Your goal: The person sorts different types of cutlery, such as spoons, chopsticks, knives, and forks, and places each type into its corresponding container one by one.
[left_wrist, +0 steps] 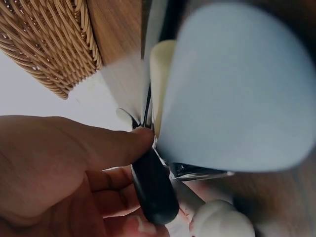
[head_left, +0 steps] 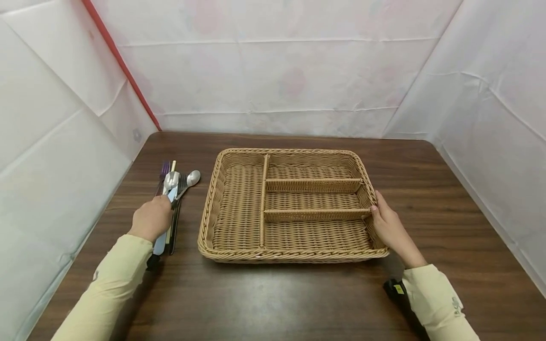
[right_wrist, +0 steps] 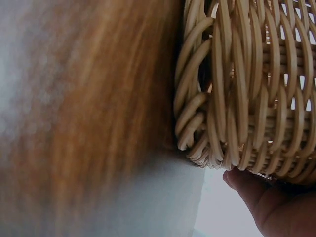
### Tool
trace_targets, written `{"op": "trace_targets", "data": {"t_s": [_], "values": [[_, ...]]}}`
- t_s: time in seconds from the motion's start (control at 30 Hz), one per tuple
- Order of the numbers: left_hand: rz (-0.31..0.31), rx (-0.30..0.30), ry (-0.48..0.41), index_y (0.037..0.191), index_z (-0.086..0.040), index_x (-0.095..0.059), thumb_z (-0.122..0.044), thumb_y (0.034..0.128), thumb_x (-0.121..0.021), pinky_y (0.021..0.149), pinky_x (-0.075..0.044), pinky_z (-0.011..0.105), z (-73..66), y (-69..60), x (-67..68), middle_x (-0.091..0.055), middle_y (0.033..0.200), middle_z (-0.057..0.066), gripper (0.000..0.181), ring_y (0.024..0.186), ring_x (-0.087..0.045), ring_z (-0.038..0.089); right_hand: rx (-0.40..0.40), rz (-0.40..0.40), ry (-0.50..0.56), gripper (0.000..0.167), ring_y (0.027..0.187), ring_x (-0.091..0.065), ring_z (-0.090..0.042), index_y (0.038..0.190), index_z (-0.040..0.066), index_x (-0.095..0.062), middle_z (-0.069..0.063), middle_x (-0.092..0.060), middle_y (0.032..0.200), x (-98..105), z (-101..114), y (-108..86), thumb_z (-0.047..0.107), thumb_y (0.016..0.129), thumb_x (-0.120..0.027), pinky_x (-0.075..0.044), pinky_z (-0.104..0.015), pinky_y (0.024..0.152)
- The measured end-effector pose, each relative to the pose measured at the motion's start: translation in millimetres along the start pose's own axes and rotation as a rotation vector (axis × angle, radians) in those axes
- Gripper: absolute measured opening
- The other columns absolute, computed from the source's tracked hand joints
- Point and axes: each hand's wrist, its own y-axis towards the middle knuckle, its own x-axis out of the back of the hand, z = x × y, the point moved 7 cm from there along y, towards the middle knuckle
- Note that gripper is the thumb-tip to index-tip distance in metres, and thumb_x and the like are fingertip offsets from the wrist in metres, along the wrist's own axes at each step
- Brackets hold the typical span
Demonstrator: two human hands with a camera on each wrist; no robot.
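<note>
At the left of the table, my left hand (head_left: 152,219) is over a bunch of cutlery. In the left wrist view its thumb and fingers pinch a black handle (left_wrist: 154,190), which appears to belong to the spoon (head_left: 193,178) angled out to the right. Purple fork tines (head_left: 165,168), another spoon (head_left: 172,180) and a pale blade (head_left: 159,244) lie about the hand, which hides part of the bunch. My right hand (head_left: 390,227) grips the right rim of a divided wicker basket (head_left: 294,257), thumb on the rim. The basket's compartments hold nothing.
The brown wooden table (head_left: 264,303) carries the basket at its middle. White sheeting (head_left: 281,85) hangs behind the table and along both sides. A red strip (head_left: 123,66) runs down the back left corner.
</note>
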Motion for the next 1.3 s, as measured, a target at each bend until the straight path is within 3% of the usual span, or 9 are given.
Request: {"op": "trace_targets", "data": {"t_s": [0.23,0.6,0.9,1.17,1.3], "values": [[-0.086,-0.034,0.014,0.075,0.012,-0.045,0.000,0.0816,-0.063,0.043,-0.044,0.055,-3.5,-2.3,10.6,-0.049,0.066,0.024,0.023,0.053,-0.055,0.043,0.000,0.002,0.007,0.054,0.134,-0.018,-0.052,0.148,-0.008,-0.001,-0.038,-0.014,0.147,-0.1,-0.5,-0.1,0.015,0.105,-0.025,-0.020,-0.060,0.106],[-0.236,-0.113,0.031,0.074,0.009,-0.044,0.002,0.0794,-0.066,0.043,-0.042,0.056,-24.3,-7.1,49.6,-0.047,0.064,0.021,0.024,0.053,-0.053,0.043,-0.006,0.008,0.017,0.055,0.135,-0.017,-0.051,0.148,-0.007,0.000,-0.038,-0.013,0.147,0.8,-0.7,0.5,0.016,0.105,-0.025,-0.018,-0.060,0.106],[-0.259,-0.143,0.046,0.079,0.006,-0.045,-0.003,0.0830,-0.064,0.044,-0.041,0.057,-50.0,-10.0,71.0,-0.051,0.072,0.021,0.020,0.062,-0.054,0.041,-0.010,0.016,0.019,0.055,0.135,-0.016,-0.050,0.148,-0.006,0.000,-0.037,-0.012,0.148,0.6,-1.6,0.2,0.018,0.105,-0.025,-0.018,-0.059,0.107],[-0.416,-0.297,0.106,0.077,0.001,-0.047,-0.003,0.0779,-0.072,0.036,-0.038,0.049,-82.7,-17.4,87.6,-0.049,0.069,0.013,0.026,0.063,-0.054,0.035,-0.019,0.019,0.016,0.055,0.135,-0.015,-0.051,0.149,-0.005,0.001,-0.037,-0.011,0.148,0.1,-5.7,0.8,0.020,0.106,-0.023,-0.017,-0.061,0.106],[-0.450,-0.351,0.133,0.077,0.000,-0.048,-0.004,0.0762,-0.075,0.033,-0.036,0.046,-94.8,-18.5,91.1,-0.048,0.069,0.010,0.027,0.063,-0.053,0.032,-0.017,0.019,0.015,0.055,0.135,-0.015,-0.051,0.149,-0.006,0.001,-0.037,-0.011,0.148,0.3,-5.6,1.1,0.019,0.105,-0.023,-0.017,-0.061,0.106]]}}
